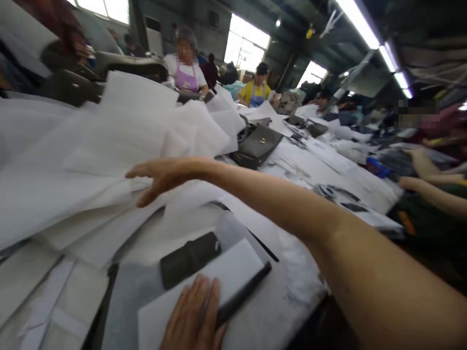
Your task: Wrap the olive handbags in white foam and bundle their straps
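White sheets: a loose pile of white sheets (109,146) covering the table's (288,272) left side.
Right hand (164,176): fingers spread, open, touching the pile, gripping nothing.
Left hand (195,316): flat, open, pressing a white-wrapped dark item (219,272) at the table's near edge.
Beyond: grey handbag (257,143).

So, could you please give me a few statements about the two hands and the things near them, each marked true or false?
1. The left hand lies flat on a white sheet. True.
2. The right hand grips a grey bag. False: it reaches with open fingers into the white sheets; the grey bag lies farther along the table.
3. A dark piece lies just beyond the left hand. True.
4. The right hand is closed in a fist. False: its fingers are stretched out.
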`<state>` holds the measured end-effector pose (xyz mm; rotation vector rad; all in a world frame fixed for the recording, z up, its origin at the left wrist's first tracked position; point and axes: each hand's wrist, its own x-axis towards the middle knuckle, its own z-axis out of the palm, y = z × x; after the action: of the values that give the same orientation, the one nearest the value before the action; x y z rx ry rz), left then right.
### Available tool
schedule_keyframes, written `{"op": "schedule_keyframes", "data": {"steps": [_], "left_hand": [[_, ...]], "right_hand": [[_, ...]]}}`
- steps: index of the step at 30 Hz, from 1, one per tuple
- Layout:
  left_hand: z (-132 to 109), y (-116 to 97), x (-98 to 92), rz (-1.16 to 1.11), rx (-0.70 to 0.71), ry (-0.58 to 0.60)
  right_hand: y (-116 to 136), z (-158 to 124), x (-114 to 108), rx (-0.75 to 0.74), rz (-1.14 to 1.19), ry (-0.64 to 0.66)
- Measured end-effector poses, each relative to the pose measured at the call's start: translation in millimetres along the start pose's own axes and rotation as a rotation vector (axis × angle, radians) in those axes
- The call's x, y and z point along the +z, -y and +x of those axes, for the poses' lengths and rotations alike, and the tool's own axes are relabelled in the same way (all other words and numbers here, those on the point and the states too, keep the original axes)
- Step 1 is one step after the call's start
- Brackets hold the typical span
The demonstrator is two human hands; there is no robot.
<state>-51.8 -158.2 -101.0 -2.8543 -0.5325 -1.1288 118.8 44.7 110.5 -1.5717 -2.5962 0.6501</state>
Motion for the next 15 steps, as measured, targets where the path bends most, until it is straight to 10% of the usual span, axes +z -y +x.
{"op": "schedule_keyframes", "data": {"steps": [4, 7, 11, 15], "left_hand": [[11.1, -1.4, -11.2, -0.033, -0.012, 0.046], [15.2, -5.7, -16.1, -0.038, -0.049, 0.054], [11.6, -1.6, -11.4, -0.047, -0.034, 0.074], [7.2, 12.6, -1.2, -0.039, 0.009, 0.067]], "right_hand": [[-6.1, -153.2, -35.1, 0.089, 0.199, -0.095], [-0.2, -288.1, -20.0, 0.374, 0.137, -0.374], [12.1, -433.5, 55.7, 0.724, 0.154, -0.270], [3.9, -494.0, 150.3, 1.227, 0.207, -0.706]]}}
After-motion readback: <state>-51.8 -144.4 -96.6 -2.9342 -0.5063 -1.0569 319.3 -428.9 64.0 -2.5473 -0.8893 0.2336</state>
